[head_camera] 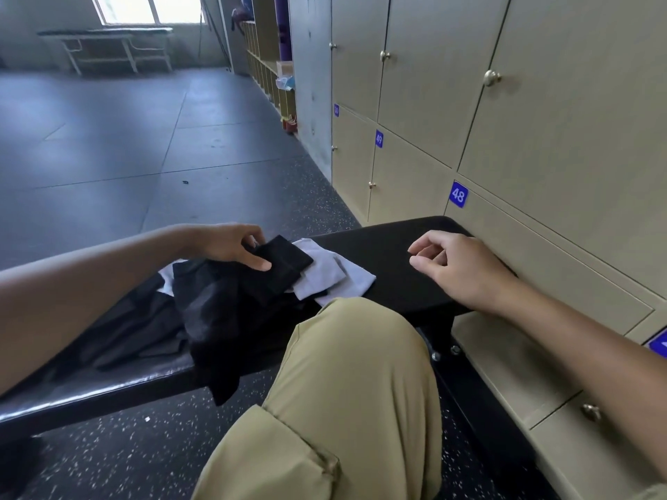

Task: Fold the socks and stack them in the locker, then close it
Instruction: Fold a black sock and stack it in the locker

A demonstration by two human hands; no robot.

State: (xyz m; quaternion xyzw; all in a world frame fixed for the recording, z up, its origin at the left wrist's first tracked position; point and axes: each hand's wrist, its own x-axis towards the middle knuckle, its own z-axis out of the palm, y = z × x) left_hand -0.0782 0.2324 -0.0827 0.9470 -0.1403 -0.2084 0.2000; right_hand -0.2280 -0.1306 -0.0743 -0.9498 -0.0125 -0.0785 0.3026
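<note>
sorting socks on a padded black desk beside beige lockers

the left hand (231,247) pinches a folded black sock (285,263), thumb on top, over a rumpled heap of dark socks (216,312) on the left part of the smooth black desk (389,268). just right of it lie flat pale grey socks (335,279), soft and rectangular. the right hand (458,268) hovers over the desk's right end, fingers loosely curled, holding nothing. matte locker doors (541,138) with round brass knobs stand shut on the right.
</note>
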